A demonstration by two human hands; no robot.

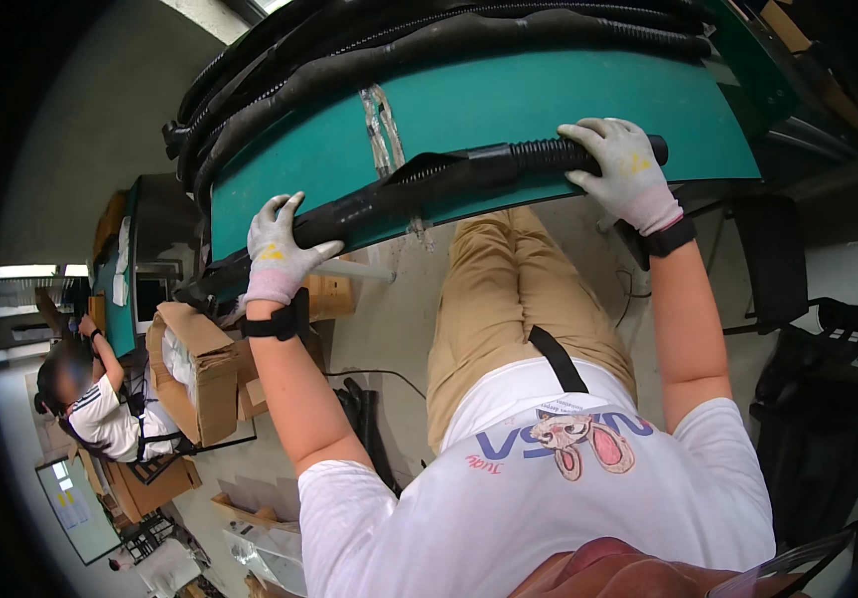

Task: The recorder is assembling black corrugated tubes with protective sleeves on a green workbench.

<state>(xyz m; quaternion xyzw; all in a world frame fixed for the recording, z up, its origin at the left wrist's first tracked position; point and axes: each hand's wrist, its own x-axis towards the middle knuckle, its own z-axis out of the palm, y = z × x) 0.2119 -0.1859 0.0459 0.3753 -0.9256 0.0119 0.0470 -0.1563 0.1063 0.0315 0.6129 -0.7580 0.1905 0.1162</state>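
Black ribbed plastic crosses my view from nine o'clock round to two: one long tube, lying along the near edge of a green table. At two o'clock I have the right hand, white-gloved, curled around the ribbed part; it hides a stretch of the tube, whose blunt end pokes out beyond it. Near ten o'clock the left hand, gloved alike, straddles the tube's smooth dark sleeve, fingers over the far side, thumb along the near one; its palm is hidden, so I cannot tell how tightly it grips. Between them the sleeve gapes, baring ribs inside. Past the left hand the tube runs toward nine, where I lose its tip in dark clutter. A crumpled clear strip at eleven passes out of sight behind the sleeve. At twelve, black hoses overlap too closely for me to count, the topmost cut off by the frame. Between eight and nine, an open cardboard box partly covers a seated co-worker, small and blurred.
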